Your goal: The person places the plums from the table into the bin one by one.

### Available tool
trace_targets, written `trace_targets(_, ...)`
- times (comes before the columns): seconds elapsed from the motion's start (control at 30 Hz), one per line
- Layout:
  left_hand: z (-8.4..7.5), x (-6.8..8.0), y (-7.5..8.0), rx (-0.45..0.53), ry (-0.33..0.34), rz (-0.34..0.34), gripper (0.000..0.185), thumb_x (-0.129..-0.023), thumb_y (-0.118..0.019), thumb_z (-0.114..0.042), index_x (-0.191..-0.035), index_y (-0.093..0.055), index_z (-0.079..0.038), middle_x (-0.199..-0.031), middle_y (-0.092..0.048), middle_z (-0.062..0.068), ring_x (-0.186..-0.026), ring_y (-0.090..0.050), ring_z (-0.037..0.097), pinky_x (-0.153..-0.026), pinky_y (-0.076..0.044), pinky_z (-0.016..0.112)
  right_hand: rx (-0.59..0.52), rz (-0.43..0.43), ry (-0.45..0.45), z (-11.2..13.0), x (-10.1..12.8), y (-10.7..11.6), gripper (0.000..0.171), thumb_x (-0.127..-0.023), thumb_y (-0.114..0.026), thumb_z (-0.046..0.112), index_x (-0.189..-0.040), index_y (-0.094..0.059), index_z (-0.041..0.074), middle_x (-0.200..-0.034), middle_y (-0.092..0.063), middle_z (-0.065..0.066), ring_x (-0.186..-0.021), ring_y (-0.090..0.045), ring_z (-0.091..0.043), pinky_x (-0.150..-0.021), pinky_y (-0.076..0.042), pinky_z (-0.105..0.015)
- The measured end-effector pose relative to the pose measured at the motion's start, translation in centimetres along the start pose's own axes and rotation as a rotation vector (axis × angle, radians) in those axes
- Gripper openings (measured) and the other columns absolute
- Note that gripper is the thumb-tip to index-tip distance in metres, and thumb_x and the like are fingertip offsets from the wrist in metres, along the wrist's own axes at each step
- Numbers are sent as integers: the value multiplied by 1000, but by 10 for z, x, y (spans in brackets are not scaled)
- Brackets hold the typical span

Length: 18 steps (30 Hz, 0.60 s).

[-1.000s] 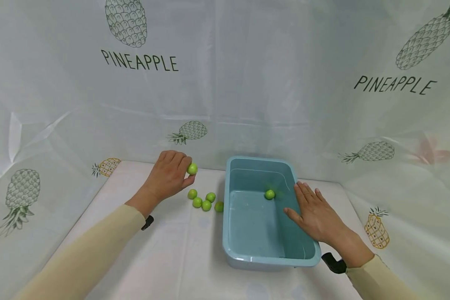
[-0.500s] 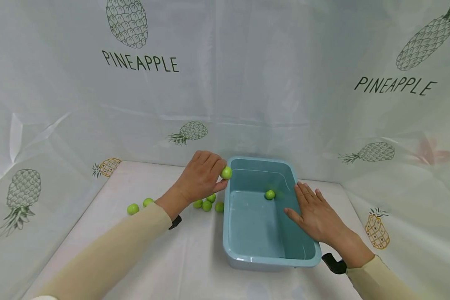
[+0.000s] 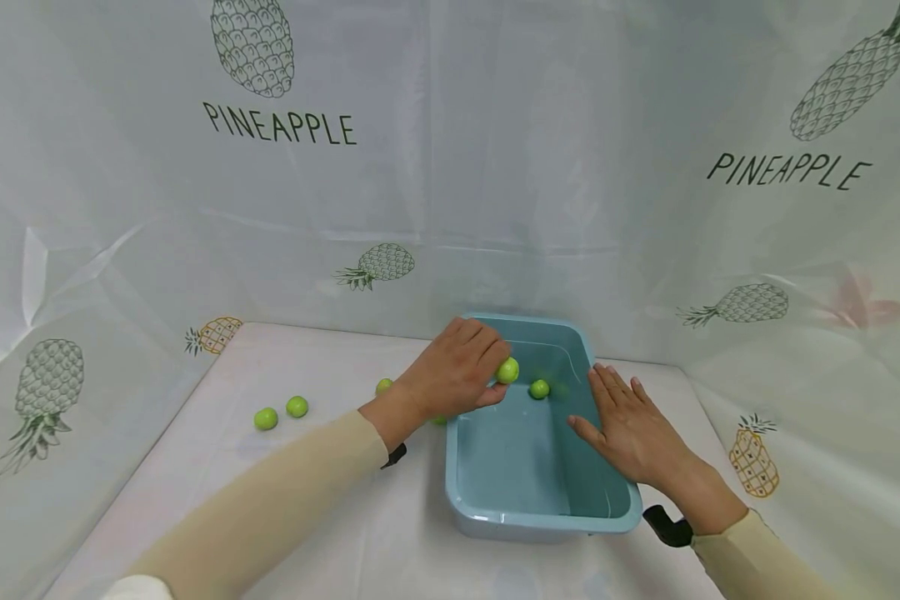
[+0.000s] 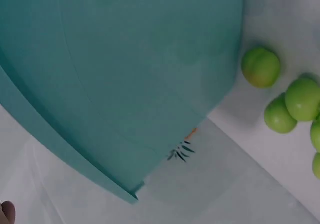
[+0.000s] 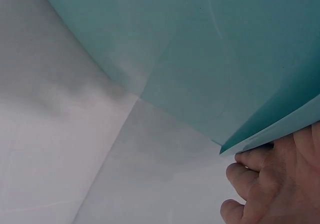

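Note:
My left hand pinches a green plum between thumb and fingers, over the left part of a blue plastic basin. Inside the basin lies another green plum, towards its far end. My right hand rests on the basin's right rim with its fingers straight; in the right wrist view its fingers lie along the rim's underside. Several green plums lie on the table just outside the basin in the left wrist view. The left hand and forearm hide most of them in the head view.
Two more green plums, the outer one near the table's left edge and the inner one beside it, lie left of the forearm. A white pineapple-print sheet hangs behind the table. A white cloth covers the tabletop.
My left hand has carried its plum rightwards, from left of the basin to above its inside. Two plums at the left came out from behind the sleeve. The right hand stays put.

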State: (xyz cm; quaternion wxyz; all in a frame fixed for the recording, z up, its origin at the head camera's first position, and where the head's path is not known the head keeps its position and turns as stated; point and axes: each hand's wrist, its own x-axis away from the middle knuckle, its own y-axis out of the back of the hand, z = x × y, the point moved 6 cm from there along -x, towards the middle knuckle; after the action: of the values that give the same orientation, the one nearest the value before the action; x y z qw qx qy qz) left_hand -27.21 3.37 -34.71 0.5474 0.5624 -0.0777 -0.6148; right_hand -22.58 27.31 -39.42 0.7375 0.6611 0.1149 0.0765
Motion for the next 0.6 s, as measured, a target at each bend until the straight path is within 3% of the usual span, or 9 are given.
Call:
trace_targets(0.3,-24,-13,-9,26,-52,111,36,-95,-66,-45,-112,-58,-15,-103,-57,-1,-95,-50,19,-84,-42,32,9,-8,15,1,1,1,87,-107,-51,54,-161,-27,-10,-168,-27,-30,-156,-26,-51,-123,-21,-71)
trace_targets(0.6,-31,-10,-21,83,-26,238,36,-96,-63,-46,-115,-59,-15,-103,-57,-2,-93,-49,17,-84,-44,30,17,-14,13,1,0,1,87,-107,-52,53,-161,-28,-10,-168,-28,-31,-156,-26,-51,-122,-22,-71)
